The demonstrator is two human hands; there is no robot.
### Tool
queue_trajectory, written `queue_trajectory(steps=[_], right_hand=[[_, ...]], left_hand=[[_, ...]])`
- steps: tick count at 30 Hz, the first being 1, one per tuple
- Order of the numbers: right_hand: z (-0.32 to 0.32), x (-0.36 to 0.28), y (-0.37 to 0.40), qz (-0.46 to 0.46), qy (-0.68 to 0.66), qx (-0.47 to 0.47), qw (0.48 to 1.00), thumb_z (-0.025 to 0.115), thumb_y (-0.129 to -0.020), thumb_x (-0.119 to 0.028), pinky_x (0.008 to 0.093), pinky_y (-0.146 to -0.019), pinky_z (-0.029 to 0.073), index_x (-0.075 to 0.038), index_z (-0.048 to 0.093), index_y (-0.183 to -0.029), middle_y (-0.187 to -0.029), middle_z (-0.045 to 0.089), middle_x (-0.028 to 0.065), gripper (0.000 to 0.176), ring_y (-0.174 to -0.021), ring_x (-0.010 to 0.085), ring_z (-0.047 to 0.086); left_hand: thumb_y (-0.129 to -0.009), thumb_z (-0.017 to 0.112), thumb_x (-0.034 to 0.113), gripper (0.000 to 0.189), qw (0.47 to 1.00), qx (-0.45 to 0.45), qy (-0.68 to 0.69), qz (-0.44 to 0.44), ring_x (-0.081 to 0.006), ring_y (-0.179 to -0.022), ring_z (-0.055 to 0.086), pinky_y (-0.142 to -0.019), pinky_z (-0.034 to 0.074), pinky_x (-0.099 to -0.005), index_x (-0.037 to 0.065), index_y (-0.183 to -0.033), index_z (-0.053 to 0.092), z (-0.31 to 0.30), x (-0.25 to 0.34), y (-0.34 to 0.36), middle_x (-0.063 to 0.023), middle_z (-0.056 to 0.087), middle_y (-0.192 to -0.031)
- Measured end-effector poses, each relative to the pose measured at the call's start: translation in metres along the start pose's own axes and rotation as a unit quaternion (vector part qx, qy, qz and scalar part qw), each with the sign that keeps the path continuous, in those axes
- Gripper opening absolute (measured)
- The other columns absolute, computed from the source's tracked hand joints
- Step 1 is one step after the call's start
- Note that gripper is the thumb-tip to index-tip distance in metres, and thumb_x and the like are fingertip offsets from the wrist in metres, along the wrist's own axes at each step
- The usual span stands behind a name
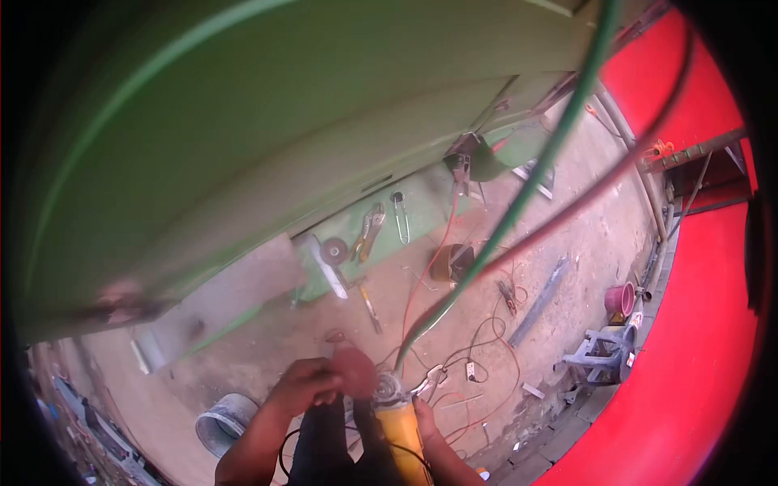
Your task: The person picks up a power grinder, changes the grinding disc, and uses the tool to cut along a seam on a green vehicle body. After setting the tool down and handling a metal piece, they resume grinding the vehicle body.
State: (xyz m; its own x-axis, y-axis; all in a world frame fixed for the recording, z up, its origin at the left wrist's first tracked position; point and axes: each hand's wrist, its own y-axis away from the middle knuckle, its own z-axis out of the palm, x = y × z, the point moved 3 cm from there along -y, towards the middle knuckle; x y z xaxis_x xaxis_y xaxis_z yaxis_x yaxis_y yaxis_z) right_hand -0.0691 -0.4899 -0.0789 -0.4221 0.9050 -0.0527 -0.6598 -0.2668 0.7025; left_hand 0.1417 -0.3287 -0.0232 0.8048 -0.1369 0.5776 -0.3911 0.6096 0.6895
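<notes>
My right hand (427, 419) is wrapped round the yellow body of an angle grinder (399, 433). Its grey metal head (388, 386) faces up. My left hand (309, 384) pinches the edge of a reddish-brown grinding disc (355, 371), which is beside the grinder head and partly overlaps it from this angle. The fingers are curled, and the thumb is not clearly visible. A dark cable loops under the grinder across my dark-clad legs.
A large green panel (203, 162) rises on the left. Green hose (519, 194) and red hose (583, 194) cross close to the camera. Pliers (372, 231), another disc (333, 250), cables (492, 324), a bucket (227, 424) and a plastic stool (598, 356) stand or lie around.
</notes>
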Motion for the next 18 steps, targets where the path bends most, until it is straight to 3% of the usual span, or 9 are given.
queue_trajectory(steps=[1, 2, 3, 5, 6, 10, 13, 14, 18], right_hand=[[0.010, 0.001, 0.008, -0.001, -0.003, 0.000, 1.000, 0.049, -0.084, -0.063, 0.0412, -0.068, 0.055, 0.006, 0.057, -0.117, -0.099, 0.066, 0.0216, 0.077, -0.075, 0.0338, 0.067], [0.006, 0.006, 0.010, 0.009, -0.026, -0.016, 1.000, 0.054, -0.082, -0.063, 0.0427, -0.069, 0.056, 0.006, 0.056, -0.118, -0.100, 0.066, 0.0218, 0.078, -0.078, 0.0346, 0.067], [0.009, 0.008, 0.015, 0.008, -0.029, -0.021, 0.999, 0.054, -0.082, -0.063, 0.0427, -0.069, 0.056, 0.006, 0.056, -0.118, -0.100, 0.066, 0.0218, 0.078, -0.078, 0.0346, 0.067], [0.033, -0.001, 0.032, 0.010, 0.002, -0.132, 0.991, 0.056, -0.081, -0.064, 0.0448, -0.070, 0.056, 0.005, 0.055, -0.120, -0.100, 0.066, 0.0225, 0.080, -0.079, 0.0361, 0.068], [0.031, 0.000, 0.042, 0.034, -0.023, -0.106, 0.994, 0.055, -0.081, -0.063, 0.0466, -0.070, 0.056, 0.004, 0.053, -0.123, -0.102, 0.066, 0.0235, 0.079, -0.080, 0.0387, 0.067], [0.037, -0.001, 0.073, 0.030, 0.006, -0.147, 0.989, 0.053, -0.083, -0.063, 0.0483, -0.069, 0.056, 0.005, 0.051, -0.126, -0.108, 0.064, 0.0255, 0.081, -0.079, 0.0423, 0.066], [0.049, -0.002, 0.105, 0.034, 0.022, -0.184, 0.982, 0.051, -0.082, -0.065, 0.0478, -0.069, 0.055, 0.005, 0.050, -0.127, -0.110, 0.063, 0.0258, 0.083, -0.079, 0.0416, 0.066], [0.055, -0.004, 0.117, 0.036, 0.033, -0.198, 0.979, 0.050, -0.082, -0.066, 0.0462, -0.067, 0.055, 0.005, 0.050, -0.128, -0.109, 0.063, 0.0252, 0.084, -0.077, 0.0409, 0.066], [0.051, -0.003, 0.144, 0.055, 0.048, -0.221, 0.973, 0.051, -0.082, -0.065, 0.0455, -0.065, 0.055, 0.004, 0.050, -0.128, -0.108, 0.063, 0.0240, 0.082, -0.077, 0.0404, 0.066]], left_hand=[[-0.088, 0.066, 0.012, 0.014, 0.998, -0.051, -0.036, -0.021, -0.0077, -0.053, 0.049, -0.049, 0.037, -0.0228, 0.000, -0.095, 0.066, 0.019, 0.008, 0.015, -0.0025, 0.057, -0.066], [-0.090, 0.066, 0.012, 0.011, 0.996, -0.067, -0.060, 0.006, -0.0079, -0.052, 0.052, -0.046, 0.036, -0.0222, 0.002, -0.091, 0.064, 0.033, 0.012, 0.024, -0.0036, 0.059, -0.064], [-0.090, 0.066, 0.012, 0.011, 0.996, -0.065, -0.066, 0.006, -0.0079, -0.052, 0.052, -0.046, 0.036, -0.0222, 0.002, -0.091, 0.064, 0.040, 0.011, 0.033, -0.0036, 0.059, -0.064], [-0.090, 0.067, 0.015, 0.014, 0.993, -0.056, -0.108, 0.001, -0.0074, -0.052, 0.051, -0.046, 0.036, -0.0216, 0.001, -0.088, 0.063, 0.063, 0.017, 0.057, -0.0037, 0.059, -0.065], [-0.090, 0.068, 0.015, 0.016, 0.990, -0.040, -0.133, 0.009, -0.0077, -0.052, 0.051, -0.046, 0.036, -0.0221, 0.001, -0.087, 0.063, 0.075, 0.022, 0.073, -0.0029, 0.058, -0.063], [-0.089, 0.071, 0.016, 0.018, 0.990, -0.017, -0.135, 0.031, -0.0083, -0.052, 0.052, -0.046, 0.037, -0.0229, 0.001, -0.086, 0.062, 0.106, 0.016, 0.110, -0.0024, 0.057, -0.064], [-0.088, 0.071, 0.016, 0.018, 0.982, -0.007, -0.181, 0.053, -0.0081, -0.052, 0.052, -0.046, 0.037, -0.0228, 0.001, -0.085, 0.062, 0.127, 0.008, 0.129, -0.0023, 0.057, -0.064], [-0.088, 0.069, 0.020, 0.018, 0.985, -0.016, -0.164, 0.058, -0.0068, -0.053, 0.048, -0.048, 0.035, -0.0227, 0.002, -0.093, 0.067, 0.139, 0.010, 0.139, 0.0009, 0.057, -0.067], [-0.087, 0.070, 0.020, 0.018, 0.985, 0.012, -0.164, 0.044, -0.0064, -0.056, 0.050, -0.049, 0.037, -0.0224, 0.003, -0.090, 0.066, 0.160, 0.005, 0.153, -0.0004, 0.060, -0.070]])
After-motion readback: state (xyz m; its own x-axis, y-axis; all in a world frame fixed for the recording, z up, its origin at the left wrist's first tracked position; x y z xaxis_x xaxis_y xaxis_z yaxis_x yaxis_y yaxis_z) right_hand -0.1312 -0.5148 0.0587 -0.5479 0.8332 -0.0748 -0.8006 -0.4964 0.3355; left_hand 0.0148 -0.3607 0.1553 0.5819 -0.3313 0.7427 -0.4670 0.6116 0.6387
